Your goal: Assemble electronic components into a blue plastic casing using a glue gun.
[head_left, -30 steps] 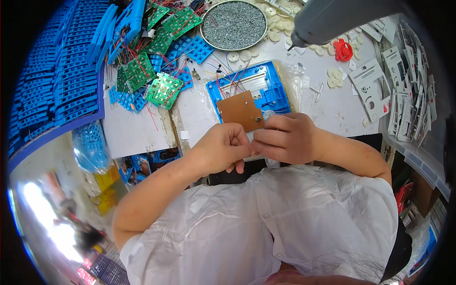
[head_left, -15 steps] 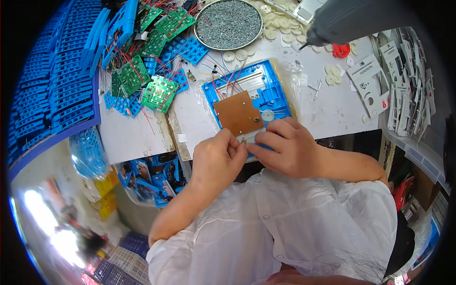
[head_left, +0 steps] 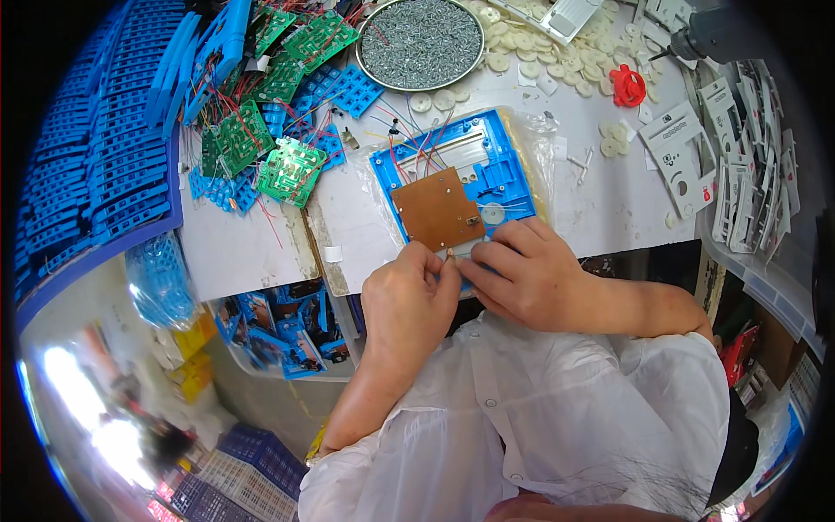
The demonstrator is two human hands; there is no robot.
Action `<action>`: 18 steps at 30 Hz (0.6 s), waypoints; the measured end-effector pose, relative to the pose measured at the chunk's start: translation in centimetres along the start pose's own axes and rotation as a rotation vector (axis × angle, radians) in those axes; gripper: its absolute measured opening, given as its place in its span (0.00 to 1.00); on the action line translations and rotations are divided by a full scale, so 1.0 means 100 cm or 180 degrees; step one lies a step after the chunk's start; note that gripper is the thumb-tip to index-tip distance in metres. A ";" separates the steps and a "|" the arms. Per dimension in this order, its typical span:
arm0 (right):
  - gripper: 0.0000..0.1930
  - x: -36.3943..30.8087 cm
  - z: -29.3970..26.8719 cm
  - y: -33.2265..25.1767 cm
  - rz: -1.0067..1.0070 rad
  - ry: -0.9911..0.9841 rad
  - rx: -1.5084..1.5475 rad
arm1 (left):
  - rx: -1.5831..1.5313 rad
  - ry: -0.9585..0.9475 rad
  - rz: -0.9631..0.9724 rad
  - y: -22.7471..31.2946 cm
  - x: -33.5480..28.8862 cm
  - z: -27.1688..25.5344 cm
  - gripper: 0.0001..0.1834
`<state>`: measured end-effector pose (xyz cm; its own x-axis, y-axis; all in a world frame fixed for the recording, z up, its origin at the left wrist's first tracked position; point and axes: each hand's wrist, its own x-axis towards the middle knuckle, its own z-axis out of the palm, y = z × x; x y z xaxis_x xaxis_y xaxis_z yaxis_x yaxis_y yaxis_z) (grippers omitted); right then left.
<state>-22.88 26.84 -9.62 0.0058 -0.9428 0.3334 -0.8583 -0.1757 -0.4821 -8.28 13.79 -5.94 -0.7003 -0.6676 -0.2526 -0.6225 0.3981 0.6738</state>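
In front of me a blue plastic housing (head_left: 513, 174) lies on a bag-wrapped pad at the table's front edge. A brown circuit board (head_left: 435, 209) rests over its left part, with thin coloured wires running up from behind it. My left hand (head_left: 413, 291) is closed at the board's near edge, thumb and forefinger pinching a tiny part too small to name. Close beside it, my right hand (head_left: 526, 274) has its fingers curled, their tips by the same spot. Whatever the right fingers hold is hidden. A white round disc (head_left: 492, 213) sits in the housing's near right part.
Green circuit boards (head_left: 291, 171) with wires lie in a pile at the left. A round tray of screws (head_left: 420, 43) stands at the back, beside many white discs (head_left: 565, 65). A power screwdriver (head_left: 722, 36) hangs at the upper right, near a red plastic part (head_left: 627, 86) and white panels (head_left: 683, 161).
The hanging screwdriver has swung away to the right, uncovering more discs and the red part. My left forearm has shifted rightward; both hands stay at the board's near edge.
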 end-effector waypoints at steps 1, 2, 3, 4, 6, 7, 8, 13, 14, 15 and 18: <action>0.23 0.000 0.001 0.000 0.0003 -0.0002 -0.0006 | 0.0010 0.0003 0.0010 -0.001 0.000 0.000 0.08; 0.22 0.001 0.001 0.000 0.0008 -0.0025 0.0000 | 0.0020 0.0005 0.0019 -0.002 0.000 0.000 0.08; 0.22 0.001 0.001 0.000 0.0014 -0.0048 0.0007 | 0.0032 0.0001 0.0010 -0.001 0.000 0.000 0.08; 0.22 0.001 0.001 0.000 0.0021 -0.0074 0.0011 | 0.0040 -0.0005 0.0001 -0.001 0.000 0.000 0.08; 0.22 0.002 0.000 0.000 0.0025 -0.0118 -0.0013 | 0.0059 -0.0017 -0.0019 0.000 0.000 -0.001 0.08; 0.22 0.002 0.000 0.000 0.0026 -0.0140 -0.0027 | 0.0068 -0.0023 -0.0028 0.000 0.001 0.000 0.08; 0.22 0.001 0.000 0.000 0.0035 -0.0165 -0.0048 | 0.0077 -0.0028 -0.0038 0.000 0.001 0.000 0.08; 0.21 0.000 -0.001 -0.003 0.0074 -0.0415 -0.0186 | 0.0118 -0.0064 -0.0022 0.000 0.001 0.000 0.08; 0.21 0.000 -0.001 -0.005 0.0062 -0.0486 -0.0254 | 0.0133 -0.0077 -0.0028 0.001 0.000 0.000 0.07; 0.21 0.001 -0.001 -0.006 0.0051 -0.0556 -0.0321 | 0.0157 -0.0163 0.0002 0.002 -0.001 -0.003 0.07; 0.22 0.001 -0.002 -0.008 0.0027 -0.0632 -0.0439 | -0.0067 -0.0482 -0.0139 0.001 -0.001 -0.014 0.06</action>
<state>-22.33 26.94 -9.03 0.0873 -0.9837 0.1574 -0.9206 -0.1400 -0.3645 -7.76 13.06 -4.91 -0.7184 -0.5809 -0.3827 -0.6472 0.3565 0.6738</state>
